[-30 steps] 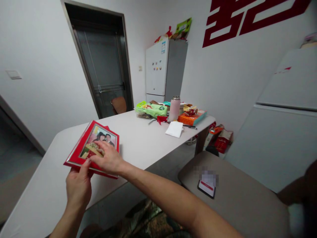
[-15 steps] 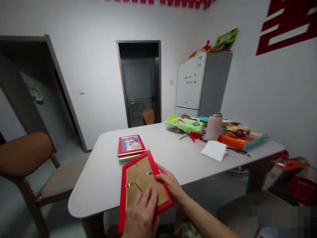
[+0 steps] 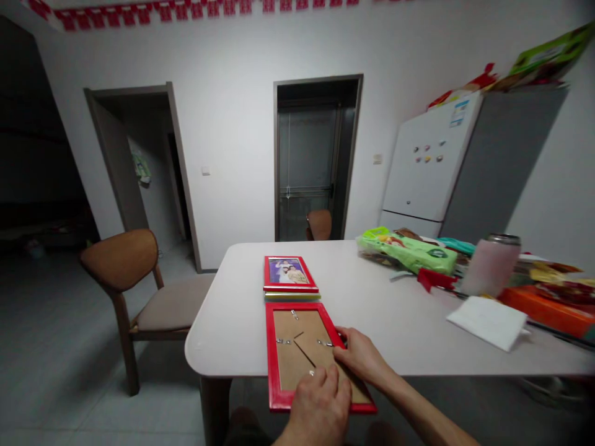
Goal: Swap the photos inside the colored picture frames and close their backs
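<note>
A red photo frame [image 3: 279, 371] lies face down at the near edge of the white table [image 3: 395, 316], its brown backing board and small metal clips showing. My left hand [image 3: 320, 406] rests on the lower part of the backing with its fingers curled. My right hand [image 3: 360, 359] grips the frame's right edge, fingertips on the backing by a clip. Just beyond it lies a small stack of frames [image 3: 290, 275], the top one red with a photo of a couple facing up.
A wooden chair [image 3: 139, 291] stands left of the table. On the table's right are a green packet [image 3: 404, 251], a pink flask [image 3: 490, 263], a white napkin [image 3: 486, 319] and an orange box [image 3: 548, 310]. A white fridge [image 3: 432, 167] and two doorways are behind.
The frame, held photo side up a second ago, has been turned over and now lies back side up on the table edge. My view has swung left.
</note>
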Available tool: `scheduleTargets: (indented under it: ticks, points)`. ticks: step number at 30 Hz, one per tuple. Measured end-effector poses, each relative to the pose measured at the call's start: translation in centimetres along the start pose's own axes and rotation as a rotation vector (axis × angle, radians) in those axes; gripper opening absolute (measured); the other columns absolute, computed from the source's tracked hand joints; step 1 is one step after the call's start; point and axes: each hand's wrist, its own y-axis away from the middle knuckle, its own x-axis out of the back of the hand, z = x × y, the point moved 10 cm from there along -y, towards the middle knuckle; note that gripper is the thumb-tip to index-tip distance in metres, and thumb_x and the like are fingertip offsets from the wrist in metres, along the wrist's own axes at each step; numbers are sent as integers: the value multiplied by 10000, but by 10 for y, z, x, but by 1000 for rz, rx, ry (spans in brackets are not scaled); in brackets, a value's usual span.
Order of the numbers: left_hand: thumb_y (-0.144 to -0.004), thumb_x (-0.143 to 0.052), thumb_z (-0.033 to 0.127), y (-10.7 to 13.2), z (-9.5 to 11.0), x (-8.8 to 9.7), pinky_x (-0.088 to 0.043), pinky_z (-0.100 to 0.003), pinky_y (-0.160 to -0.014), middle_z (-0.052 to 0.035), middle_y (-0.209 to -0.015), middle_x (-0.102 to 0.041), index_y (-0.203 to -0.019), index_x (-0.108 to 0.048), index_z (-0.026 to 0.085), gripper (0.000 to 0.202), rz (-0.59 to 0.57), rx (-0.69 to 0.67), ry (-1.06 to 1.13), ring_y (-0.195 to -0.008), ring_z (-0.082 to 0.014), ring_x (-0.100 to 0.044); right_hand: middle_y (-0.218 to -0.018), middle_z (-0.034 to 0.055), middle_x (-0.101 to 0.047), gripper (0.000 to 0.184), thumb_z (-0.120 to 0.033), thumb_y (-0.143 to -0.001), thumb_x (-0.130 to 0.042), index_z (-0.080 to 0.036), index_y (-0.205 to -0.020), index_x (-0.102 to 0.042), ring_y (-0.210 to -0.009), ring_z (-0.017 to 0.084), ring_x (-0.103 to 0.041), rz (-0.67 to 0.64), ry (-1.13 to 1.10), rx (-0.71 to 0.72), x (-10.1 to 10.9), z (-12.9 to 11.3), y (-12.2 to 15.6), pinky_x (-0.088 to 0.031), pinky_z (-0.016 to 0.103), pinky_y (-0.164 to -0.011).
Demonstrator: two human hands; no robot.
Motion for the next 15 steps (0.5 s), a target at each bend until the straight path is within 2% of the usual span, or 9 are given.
scheduleTargets:
  ticks: [3, 5, 8, 11, 13, 15]
  points:
    - [-742, -483, 205, 2, 0, 2, -457, -347, -704, -91, -1067, -558, -1074, -480, 160, 335, -51, 13, 85, -872, -238, -518, -825, 80, -634, 374, -152, -580, -417, -156, -903, -604, -735, 181, -575, 16, 114, -8, 3, 0, 0, -416, 245, -690]
    - [-696, -542, 274, 4, -11, 7, -449, -351, -719, -67, -1029, -576, -1017, -512, 185, 334, -97, 51, 213, -872, -240, -512, -916, 96, -600, 424, -156, -575, -437, -143, -973, -582, -826, 184, -552, 41, 160, 17, 7, -2, -1, -396, 247, -766]
    - [-688, -538, 318, 10, -58, 17, -401, -357, -814, -68, -1044, -567, -1039, -505, 191, 375, -68, 258, 363, -951, -239, -484, -1023, 97, -541, 431, -146, -568, -454, -145, -977, -590, -931, 177, -508, 23, 189, 79, 5, -9, -2, -358, 234, -839]
    - [-686, -507, 258, 23, -115, 19, -264, -354, -954, -142, -1227, -421, -1186, -385, 96, 539, -3, 510, 392, -1129, -249, -357, -987, 84, -541, 340, -143, -602, -434, -168, -873, -636, -900, 169, -514, -30, 222, 120, -2, -15, -4, -365, 227, -818]
    - [-666, -503, 226, 29, -136, 12, -214, -319, -983, -150, -1285, -346, -1228, -319, 72, 612, -6, 587, 439, -1179, -231, -299, -928, 82, -546, 304, -148, -628, -420, -169, -825, -652, -849, 164, -524, -38, 254, 128, -4, -19, -6, -378, 226, -779]
    - [-649, -500, 210, 31, -143, 6, -203, -286, -986, -130, -1305, -320, -1241, -298, 90, 636, -7, 607, 504, -1193, -206, -283, -865, 80, -542, 287, -147, -646, -412, -165, -788, -661, -797, 158, -528, -24, 295, 115, -5, -20, -8, -385, 226, -738]
